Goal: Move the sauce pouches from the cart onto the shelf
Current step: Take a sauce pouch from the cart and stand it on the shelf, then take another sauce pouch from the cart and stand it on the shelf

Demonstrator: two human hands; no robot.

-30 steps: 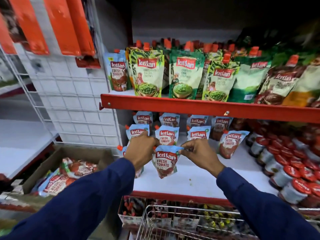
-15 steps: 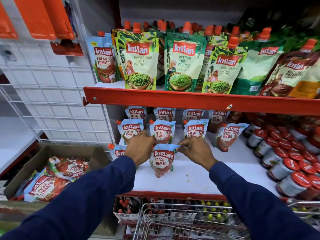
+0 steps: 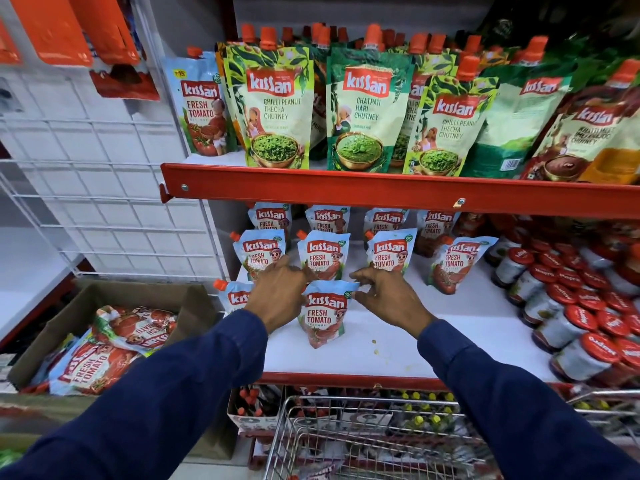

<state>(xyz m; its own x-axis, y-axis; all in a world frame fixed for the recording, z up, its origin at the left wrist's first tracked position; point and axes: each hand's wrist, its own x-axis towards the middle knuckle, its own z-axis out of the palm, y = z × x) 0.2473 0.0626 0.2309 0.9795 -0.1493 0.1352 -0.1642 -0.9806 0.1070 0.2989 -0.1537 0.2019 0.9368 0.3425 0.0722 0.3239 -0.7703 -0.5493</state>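
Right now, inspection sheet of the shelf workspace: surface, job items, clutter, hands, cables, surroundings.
Surface: white lower shelf with red front edge, small specks near the front.
Job's things: blue-and-red Fresh Tomato sauce pouch upright at the front; similar pouches in rows behind; more in brown cardboard box.
Clutter: red-lidded glass jars on the right.
Grippers: left hand against the pouch's top corner; right hand, fingers spread at the other corner.
Cables: nothing seen.
Surroundings: green chutney pouches above; wire cart below.

Glossy plastic sauce pouches point(image 3: 323, 315), matt white shelf point(image 3: 450, 327), wire-metal cart point(image 3: 363, 441).
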